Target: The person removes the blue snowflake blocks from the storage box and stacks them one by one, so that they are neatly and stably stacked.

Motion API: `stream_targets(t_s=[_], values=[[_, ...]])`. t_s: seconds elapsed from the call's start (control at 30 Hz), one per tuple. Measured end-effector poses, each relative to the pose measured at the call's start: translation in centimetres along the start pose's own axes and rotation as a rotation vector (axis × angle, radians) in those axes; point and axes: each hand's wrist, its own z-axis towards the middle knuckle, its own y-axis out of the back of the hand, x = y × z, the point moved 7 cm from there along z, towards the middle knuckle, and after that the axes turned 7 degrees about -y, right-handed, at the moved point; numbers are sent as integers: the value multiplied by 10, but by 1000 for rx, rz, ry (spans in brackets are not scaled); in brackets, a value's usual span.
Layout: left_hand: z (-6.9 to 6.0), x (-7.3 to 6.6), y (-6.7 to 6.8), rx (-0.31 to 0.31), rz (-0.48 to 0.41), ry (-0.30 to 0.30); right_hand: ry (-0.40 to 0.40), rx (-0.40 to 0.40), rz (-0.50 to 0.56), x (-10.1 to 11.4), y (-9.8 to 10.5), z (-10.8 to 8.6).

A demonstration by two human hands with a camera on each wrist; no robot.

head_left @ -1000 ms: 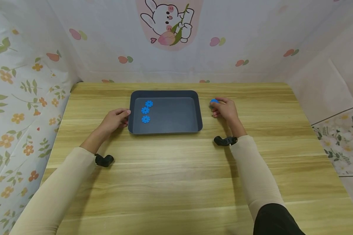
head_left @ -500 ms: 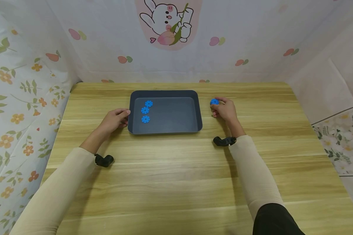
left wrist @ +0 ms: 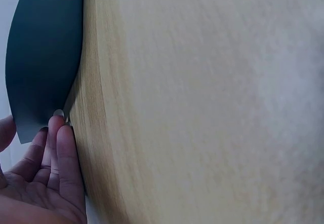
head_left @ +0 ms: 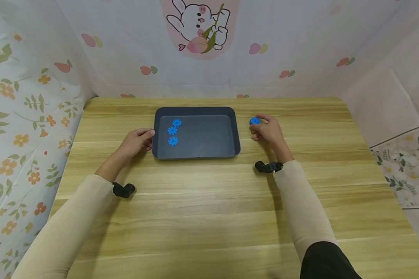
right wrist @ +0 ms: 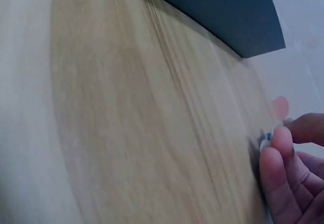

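Three blue notched discs lie in the left part of a dark grey tray (head_left: 209, 137): an upper one (head_left: 176, 123), a middle one (head_left: 172, 130) and a lower one (head_left: 173, 141). The left hand (head_left: 136, 142) grips the tray's left rim, thumb at the edge and fingers against the outer wall, as the left wrist view (left wrist: 45, 178) also shows. Right of the tray, the right hand (head_left: 269, 130) pinches another blue disc (head_left: 254, 121) between thumb and fingers. In the right wrist view, the fingers of the right hand (right wrist: 296, 168) hide most of that disc (right wrist: 269, 136).
The wooden table (head_left: 195, 205) carries the tray near its back edge. A patterned curtain (head_left: 209, 73) hangs behind it, with floral cloth (head_left: 24, 116) at the left. Black wrist devices sit on the left wrist (head_left: 123, 190) and right wrist (head_left: 268, 167).
The pinched disc shows more fully than one second ago, its face turned more toward the head camera. The tray, the discs in it and the left hand have not visibly moved.
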Motion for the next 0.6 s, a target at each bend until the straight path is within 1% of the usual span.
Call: stream_targets(t_s=[0.13, 0.3, 0.43, 0.6], values=[[0, 0, 0, 1, -3, 0, -9, 17, 13, 5, 3, -4], [0, -1, 1, -1, -2, -2, 38, 42, 34, 22, 4, -8], [1, 0, 1, -4, -5, 2, 72, 76, 45, 41, -4, -10], [2, 1, 0, -3, -13, 0, 113, 100, 38, 63, -20, -13]])
